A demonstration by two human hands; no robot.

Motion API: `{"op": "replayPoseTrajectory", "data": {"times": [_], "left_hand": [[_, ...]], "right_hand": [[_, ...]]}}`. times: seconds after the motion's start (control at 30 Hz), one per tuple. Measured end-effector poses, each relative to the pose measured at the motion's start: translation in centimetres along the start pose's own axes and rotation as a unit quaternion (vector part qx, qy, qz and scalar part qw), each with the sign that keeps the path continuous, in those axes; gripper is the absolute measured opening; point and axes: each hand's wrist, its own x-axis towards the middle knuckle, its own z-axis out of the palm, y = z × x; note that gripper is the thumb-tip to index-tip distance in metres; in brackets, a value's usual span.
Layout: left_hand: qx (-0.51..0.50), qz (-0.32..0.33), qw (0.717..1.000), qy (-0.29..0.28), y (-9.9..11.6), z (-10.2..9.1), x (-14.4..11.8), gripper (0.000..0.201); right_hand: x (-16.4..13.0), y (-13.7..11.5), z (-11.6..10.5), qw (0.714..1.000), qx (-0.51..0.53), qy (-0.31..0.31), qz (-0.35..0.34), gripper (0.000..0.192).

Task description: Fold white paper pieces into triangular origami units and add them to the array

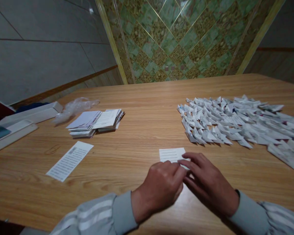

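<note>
A small white printed paper slip [171, 154] lies on the wooden table [142, 98] near its front edge. My left hand [159, 187] and my right hand [208, 182] both rest on the slip's near edge, fingers pinching and pressing it; the near part of the slip is hidden under them. To the right spreads a large heap of folded white paper pieces [237, 120].
A stack of flat paper slips [95, 122] sits at left centre, with a single long printed strip [70, 160] in front of it. A crumpled clear plastic bag [73, 107] and white boxes [26, 117] lie at the far left edge.
</note>
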Motion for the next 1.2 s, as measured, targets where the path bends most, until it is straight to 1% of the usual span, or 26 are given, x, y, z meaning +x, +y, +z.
{"op": "replayPoseTrajectory", "data": {"times": [0.07, 0.13, 0.17, 0.23, 0.3, 0.43, 0.5, 0.57, 0.6, 0.63, 0.7, 0.77, 0.8, 0.83, 0.87, 0.9, 1.0, 1.07, 1.13, 1.2], "left_hand": [[-0.023, 0.033, 0.999, -0.004, 0.7, 0.8, 0.1, 0.009], [-0.061, 0.054, 0.997, -0.013, 0.4, 1.1, -0.2, 0.014], [-0.083, 0.052, 0.995, -0.020, 0.0, 1.1, -0.4, 0.017], [-0.128, 0.022, 0.991, -0.029, -0.8, 1.1, -0.9, 0.019], [-0.174, -0.004, 0.985, -0.018, -1.5, 1.1, -1.2, 0.020], [-0.252, -0.064, 0.964, 0.061, -2.2, 1.3, -1.6, 0.016], [-0.277, -0.057, 0.957, 0.070, -2.2, 1.4, -1.8, 0.011], [-0.290, -0.036, 0.954, 0.065, -2.1, 1.6, -2.0, 0.009], [-0.289, -0.038, 0.954, 0.064, -2.1, 1.6, -2.1, 0.009], [-0.285, -0.054, 0.955, 0.065, -2.0, 1.7, -2.3, 0.010], [-0.274, -0.112, 0.953, 0.067, -1.9, 1.9, -2.7, 0.020], [-0.266, -0.160, 0.948, 0.066, -1.8, 2.0, -3.0, 0.043], [-0.261, -0.170, 0.948, 0.067, -1.7, 2.0, -3.1, 0.055], [-0.252, -0.167, 0.951, 0.070, -1.7, 2.0, -3.2, 0.064], [-0.240, -0.156, 0.956, 0.069, -1.8, 1.9, -3.3, 0.069], [-0.224, -0.137, 0.962, 0.069, -1.8, 1.8, -3.4, 0.069], [-0.164, -0.060, 0.984, 0.040, -2.0, 1.7, -3.8, 0.054], [-0.124, -0.011, 0.992, 0.021, -2.2, 1.7, -4.2, 0.046], [-0.092, 0.023, 0.995, 0.011, -2.3, 1.9, -4.5, 0.042], [-0.072, 0.038, 0.997, 0.003, -2.3, 2.1, -4.8, 0.043]], "right_hand": [[-0.6, 0.6, -0.4, 0.999, 0.018, -0.040, -0.008, 0.017], [-1.0, 1.0, -0.7, 0.997, 0.045, -0.062, 0.000, 0.014], [-1.1, 1.1, -0.9, 0.996, 0.056, -0.070, 0.006, 0.014], [-1.1, 1.1, -1.2, 0.994, 0.074, -0.081, 0.023, 0.014], [-0.9, 0.9, -1.5, 0.991, 0.086, -0.088, 0.043, 0.014], [-0.3, 0.7, -2.2, 0.988, 0.096, -0.104, 0.063, 0.015], [-0.1, 0.9, -2.5, 0.984, 0.109, -0.119, 0.075, 0.014], [-0.1, 1.2, -2.8, 0.978, 0.130, -0.136, 0.094, 0.013], [0.0, 1.4, -2.8, 0.975, 0.137, -0.142, 0.106, 0.015], [0.0, 1.6, -2.7, 0.972, 0.140, -0.144, 0.119, 0.019], [0.0, 1.8, -2.4, 0.972, 0.126, -0.135, 0.144, 0.028], [0.1, 1.8, -1.9, 0.975, 0.092, -0.125, 0.160, 0.033], [0.2, 1.7, -1.7, 0.976, 0.074, -0.123, 0.164, 0.034], [0.3, 1.6, -1.4, 0.977, 0.057, -0.124, 0.166, 0.033], [0.4, 1.5, -1.2, 0.977, 0.041, -0.126, 0.170, 0.033], [0.5, 1.3, -1.0, 0.976, 0.026, -0.127, 0.173, 0.032], [0.7, 0.9, -0.7, 0.976, -0.021, -0.124, 0.177, 0.029], [0.7, 0.7, -0.7, 0.975, -0.055, -0.124, 0.175, 0.027], [0.8, 0.6, -0.7, 0.972, -0.088, -0.126, 0.176, 0.025], [0.9, 0.7, -0.7, 0.968, -0.119, -0.124, 0.182, 0.025]]}}
